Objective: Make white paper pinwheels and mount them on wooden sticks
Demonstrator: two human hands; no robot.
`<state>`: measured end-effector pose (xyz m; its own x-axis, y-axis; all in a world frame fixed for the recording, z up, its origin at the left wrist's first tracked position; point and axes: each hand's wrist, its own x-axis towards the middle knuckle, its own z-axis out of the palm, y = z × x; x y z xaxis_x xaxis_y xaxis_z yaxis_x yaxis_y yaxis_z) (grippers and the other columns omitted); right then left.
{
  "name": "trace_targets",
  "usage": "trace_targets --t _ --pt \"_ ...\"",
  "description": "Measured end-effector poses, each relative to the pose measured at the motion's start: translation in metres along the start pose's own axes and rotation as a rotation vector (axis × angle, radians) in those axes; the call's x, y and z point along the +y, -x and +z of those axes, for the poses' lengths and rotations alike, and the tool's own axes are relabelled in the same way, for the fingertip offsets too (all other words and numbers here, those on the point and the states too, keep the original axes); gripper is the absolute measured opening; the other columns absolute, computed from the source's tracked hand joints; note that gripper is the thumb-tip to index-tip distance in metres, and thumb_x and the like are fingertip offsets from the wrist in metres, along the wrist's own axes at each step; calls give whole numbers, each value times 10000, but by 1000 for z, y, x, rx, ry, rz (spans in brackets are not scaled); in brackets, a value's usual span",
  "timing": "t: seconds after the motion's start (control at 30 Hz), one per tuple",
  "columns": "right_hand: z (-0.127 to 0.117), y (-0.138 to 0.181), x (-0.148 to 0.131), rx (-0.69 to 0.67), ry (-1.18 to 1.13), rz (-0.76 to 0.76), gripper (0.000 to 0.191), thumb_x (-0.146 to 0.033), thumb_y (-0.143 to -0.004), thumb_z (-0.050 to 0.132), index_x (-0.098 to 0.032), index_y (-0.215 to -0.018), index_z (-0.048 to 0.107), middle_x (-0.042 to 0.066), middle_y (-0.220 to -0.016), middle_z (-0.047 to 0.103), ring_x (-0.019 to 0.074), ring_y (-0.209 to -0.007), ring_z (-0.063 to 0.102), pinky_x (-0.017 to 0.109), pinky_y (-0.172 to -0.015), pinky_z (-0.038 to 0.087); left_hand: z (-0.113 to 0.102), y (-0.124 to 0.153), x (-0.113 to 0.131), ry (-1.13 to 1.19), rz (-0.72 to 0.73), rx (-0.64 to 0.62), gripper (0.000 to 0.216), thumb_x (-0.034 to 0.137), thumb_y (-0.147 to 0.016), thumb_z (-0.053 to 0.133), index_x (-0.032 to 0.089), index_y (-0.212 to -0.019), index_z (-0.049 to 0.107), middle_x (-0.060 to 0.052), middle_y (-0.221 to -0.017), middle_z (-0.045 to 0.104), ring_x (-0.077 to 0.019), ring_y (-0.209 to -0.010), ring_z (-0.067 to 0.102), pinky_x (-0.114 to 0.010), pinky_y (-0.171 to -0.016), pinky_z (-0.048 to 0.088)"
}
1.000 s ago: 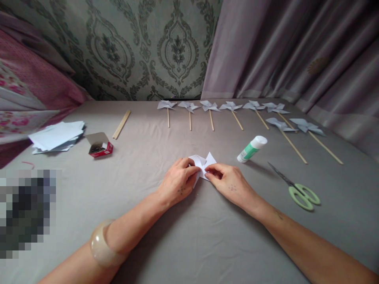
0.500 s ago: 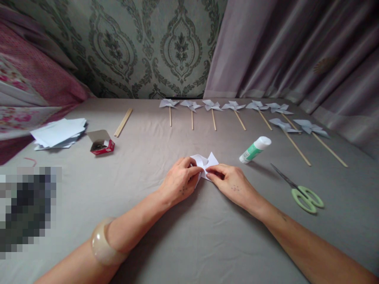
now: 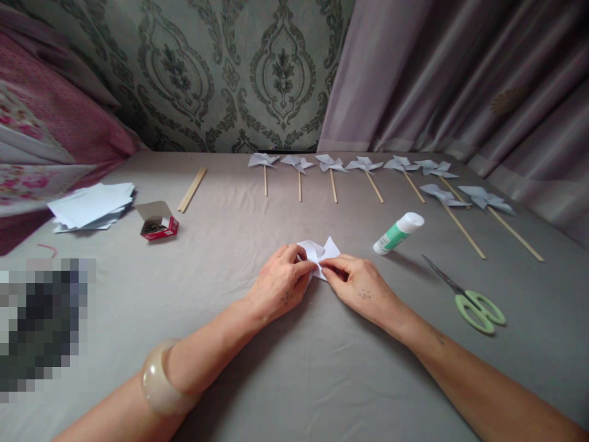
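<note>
A white paper pinwheel (image 3: pixel 330 248) with folded blades lies on the cloth between my hands, no stick showing on it. My left hand (image 3: pixel 280 279) grips its left side, fingers closed near the centre. From the right, my right hand (image 3: pixel 361 282) pinches the paper close to the middle with thumb and forefinger. The fingers partly cover the pinwheel, so I cannot make out anything small between the fingertips. A glue stick (image 3: pixel 398 233) with a white cap and green label stands right of my right hand. Green-handled scissors (image 3: pixel 464 294) lie farther right.
Several finished pinwheels (image 3: pixel 365 164) on wooden sticks lie along the back and right. At left are a stack of white paper (image 3: pixel 92 205), an open red box (image 3: pixel 159 228) of small items and a bundle of sticks (image 3: pixel 192 190). A blurred dark patch covers the left edge.
Almost nothing differs. Both hands stay at the centre of the pinwheel, with only a very slight shift of the fingers and the view.
</note>
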<state>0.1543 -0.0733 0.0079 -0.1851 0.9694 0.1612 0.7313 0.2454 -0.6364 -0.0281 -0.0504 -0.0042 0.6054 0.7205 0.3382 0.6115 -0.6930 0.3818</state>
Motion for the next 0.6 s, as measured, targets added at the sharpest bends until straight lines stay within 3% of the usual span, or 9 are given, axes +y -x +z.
trace_targets --t 0.6 --pt "2 -1 1 22 21 -27 233 -148 -851 556 -170 -995 738 75 -954 745 203 -837 686 309 -779 506 0 1 0 -6 4 -4 263 173 -917 472 210 -1042 700 -84 -1025 593 -184 -910 567 -348 -826 509"
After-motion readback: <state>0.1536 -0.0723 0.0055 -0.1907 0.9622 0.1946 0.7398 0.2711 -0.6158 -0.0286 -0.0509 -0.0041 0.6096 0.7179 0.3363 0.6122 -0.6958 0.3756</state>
